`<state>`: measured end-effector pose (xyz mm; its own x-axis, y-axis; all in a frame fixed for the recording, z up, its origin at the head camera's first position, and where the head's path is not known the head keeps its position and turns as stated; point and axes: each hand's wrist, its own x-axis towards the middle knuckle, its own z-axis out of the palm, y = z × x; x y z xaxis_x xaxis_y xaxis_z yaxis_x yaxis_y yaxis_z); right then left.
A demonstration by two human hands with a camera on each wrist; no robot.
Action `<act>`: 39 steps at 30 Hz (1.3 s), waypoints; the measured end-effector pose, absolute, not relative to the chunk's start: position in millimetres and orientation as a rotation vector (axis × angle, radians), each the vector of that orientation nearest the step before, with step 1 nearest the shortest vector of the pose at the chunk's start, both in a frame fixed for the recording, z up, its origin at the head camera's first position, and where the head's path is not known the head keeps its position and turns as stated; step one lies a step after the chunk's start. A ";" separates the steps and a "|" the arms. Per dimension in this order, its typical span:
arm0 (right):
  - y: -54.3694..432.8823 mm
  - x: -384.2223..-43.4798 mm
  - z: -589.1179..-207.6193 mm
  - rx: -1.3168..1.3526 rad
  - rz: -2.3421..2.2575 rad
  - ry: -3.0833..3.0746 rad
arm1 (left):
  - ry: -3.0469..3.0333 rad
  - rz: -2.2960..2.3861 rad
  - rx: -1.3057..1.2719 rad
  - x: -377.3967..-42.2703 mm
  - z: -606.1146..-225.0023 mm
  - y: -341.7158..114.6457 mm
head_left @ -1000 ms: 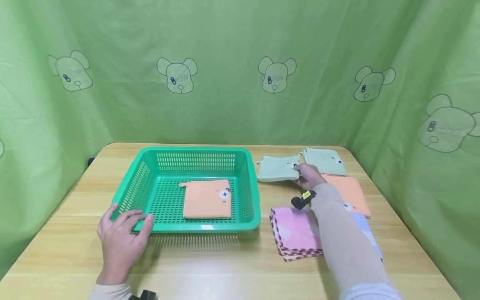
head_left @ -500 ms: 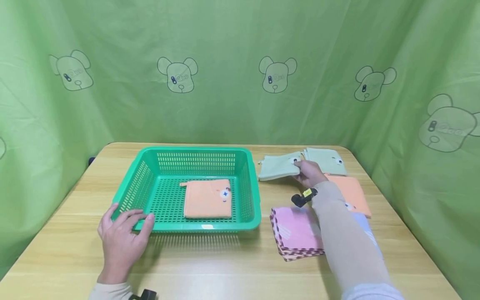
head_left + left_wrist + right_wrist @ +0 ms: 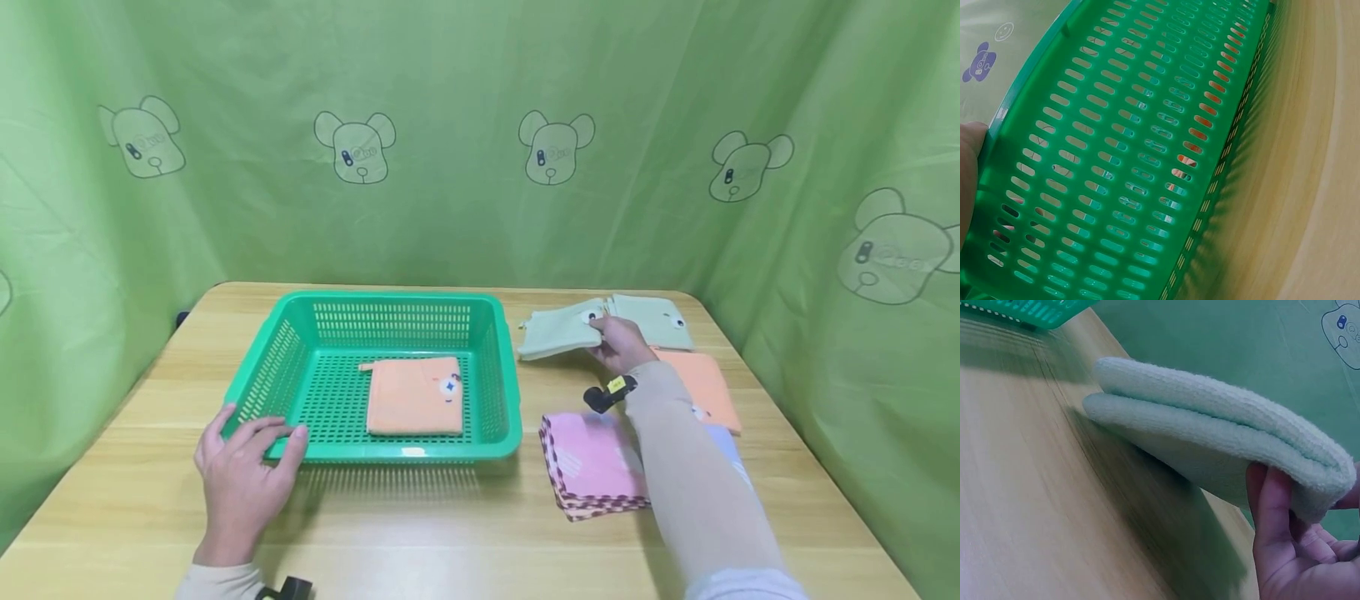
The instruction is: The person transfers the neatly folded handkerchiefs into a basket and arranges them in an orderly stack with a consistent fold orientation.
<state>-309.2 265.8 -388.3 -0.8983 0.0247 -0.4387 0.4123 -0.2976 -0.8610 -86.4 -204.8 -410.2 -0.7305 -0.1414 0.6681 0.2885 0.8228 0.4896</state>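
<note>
A pale green folded towel (image 3: pixel 558 330) with a cartoon eye is pinched at its right end by my right hand (image 3: pixel 621 343). In the right wrist view, the towel's folded layers (image 3: pixel 1210 419) stand tilted above the table, casting a shadow, with the fingers (image 3: pixel 1272 503) under the near end. My left hand (image 3: pixel 243 475) rests at the front left corner of a green plastic basket (image 3: pixel 405 454), fingers over the rim. Inside the basket lies an orange folded towel (image 3: pixel 412 400). The left wrist view shows the basket's slotted wall (image 3: pixel 1104 150).
Another pale green towel (image 3: pixel 652 321) lies at the back right. In front of it are an orange towel (image 3: pixel 693 379), a pink towel with a checked edge (image 3: pixel 596 458) and a blue-violet one (image 3: pixel 727 450), partly covered by my right forearm. A green curtain (image 3: pixel 450 225) surrounds the table.
The right end of the pale green towel has risen slightly in my right hand, so the towel tilts more. My left hand and the basket have stayed in place.
</note>
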 end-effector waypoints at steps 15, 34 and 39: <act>263.5 -308.7 -376.7 0.508 -2.345 1.612 | -2.284 -0.758 -0.093 -85.6 -409.3 -205.5; 255.8 -305.5 -359.3 0.486 -2.427 1.534 | -2.292 -0.719 -0.168 -84.4 -409.5 -208.2; 254.0 -306.1 -355.3 0.465 -2.374 1.631 | -2.305 -0.717 -0.142 -84.9 -409.5 -208.5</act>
<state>-306.1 254.0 -355.3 -0.9248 -0.0047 -0.3803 0.3567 -0.3580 -0.8629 -84.9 -208.5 -409.5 -0.7432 -0.0985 0.6618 0.2942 0.8403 0.4554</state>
